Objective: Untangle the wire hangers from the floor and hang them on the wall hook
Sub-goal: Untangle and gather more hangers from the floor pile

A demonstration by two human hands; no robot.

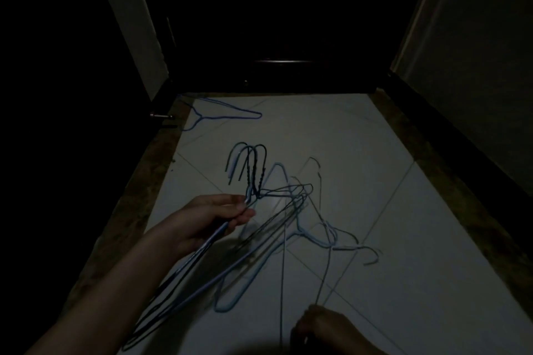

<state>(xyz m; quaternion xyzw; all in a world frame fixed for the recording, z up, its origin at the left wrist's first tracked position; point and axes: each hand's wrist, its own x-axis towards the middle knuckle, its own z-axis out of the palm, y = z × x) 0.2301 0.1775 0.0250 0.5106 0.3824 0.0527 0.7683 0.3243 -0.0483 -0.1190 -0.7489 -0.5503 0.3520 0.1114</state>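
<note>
Dim feed. My left hand (213,217) has its fingers curled round a bundle of wire hangers (251,170) just below the necks — hooks up, bodies trailing down to the white tile floor (403,239). My right hand (326,328) sits low at the frame edge, on thin wires of the tangled pile (317,228) — can't tell if it actually grips. One blue hanger (227,115) lies apart near the door.

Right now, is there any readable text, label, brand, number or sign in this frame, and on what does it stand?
None. The frame is dim, and no writing shows on the wire hangers, the floor tiles, the door or the walls.
</note>
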